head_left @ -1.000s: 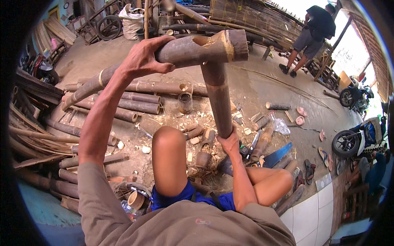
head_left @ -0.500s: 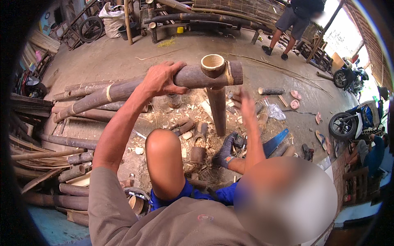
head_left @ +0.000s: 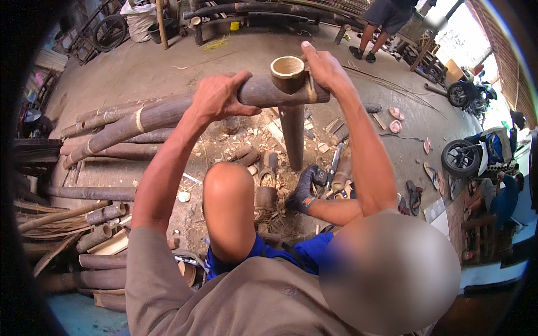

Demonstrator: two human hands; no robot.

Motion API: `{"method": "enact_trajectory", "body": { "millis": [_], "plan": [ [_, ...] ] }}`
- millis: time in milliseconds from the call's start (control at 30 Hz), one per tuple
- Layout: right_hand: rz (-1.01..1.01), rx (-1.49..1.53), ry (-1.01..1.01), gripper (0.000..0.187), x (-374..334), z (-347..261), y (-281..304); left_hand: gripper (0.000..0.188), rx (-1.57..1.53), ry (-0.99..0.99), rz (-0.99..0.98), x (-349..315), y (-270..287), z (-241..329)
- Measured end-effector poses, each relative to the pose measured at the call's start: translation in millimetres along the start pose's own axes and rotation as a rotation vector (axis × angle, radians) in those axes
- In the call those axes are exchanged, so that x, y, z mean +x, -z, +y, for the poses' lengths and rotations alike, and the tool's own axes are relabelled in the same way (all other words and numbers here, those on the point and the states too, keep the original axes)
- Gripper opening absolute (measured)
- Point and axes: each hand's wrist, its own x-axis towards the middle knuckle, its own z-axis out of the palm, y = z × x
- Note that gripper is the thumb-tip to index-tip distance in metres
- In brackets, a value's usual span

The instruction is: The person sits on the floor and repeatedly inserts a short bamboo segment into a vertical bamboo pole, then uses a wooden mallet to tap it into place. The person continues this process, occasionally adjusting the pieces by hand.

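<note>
A long dark bamboo pole (head_left: pixel 168 112) runs from the lower left up to the middle. An upright bamboo post (head_left: pixel 292 137) goes through a hole near its right end, and the post's pale hollow rim (head_left: pixel 288 66) sticks out on top. My left hand (head_left: pixel 219 96) is closed over the pole, left of the joint, its thumb on the near side. At the pole's right end, beside the rim, my right hand (head_left: pixel 329 70) grips the wood with its thumb up; its other fingers are partly hidden behind the pole.
Wood chips and short bamboo pieces (head_left: pixel 265 196) lie before my legs. A power tool (head_left: pixel 321 177) rests by my foot. More bamboo poles (head_left: pixel 92 193) are piled at left. Sandals (head_left: pixel 431 175) and motorcycles (head_left: pixel 461 157) are at right; a person (head_left: pixel 381 25) stands far off.
My right hand has come up from beside the post onto the pole's right end. My left hand keeps its place on the pole. The whole view has shifted slightly.
</note>
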Motion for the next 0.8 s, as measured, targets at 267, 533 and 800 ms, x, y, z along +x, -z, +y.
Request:
{"method": "enact_trajectory", "body": {
  "millis": [267, 533, 800],
  "plan": [
    [0.004, 0.063, 0.017, 0.062, -60.9, -6.3, 5.2, 0.08, -0.04, -0.047, 0.065, -19.1, 2.1, -2.0],
    [-0.028, -0.071, 0.248, 0.057, -39.4, -36.2, 47.1, 0.084, -0.124, 0.019, 0.034, -14.6, 72.4, 11.6],
    [-0.072, -0.076, 0.055, 0.045, -58.9, 21.3, 7.1, 0.092, -0.006, 0.106, -0.176, -6.1, -2.2, 28.3]
  ]
}}
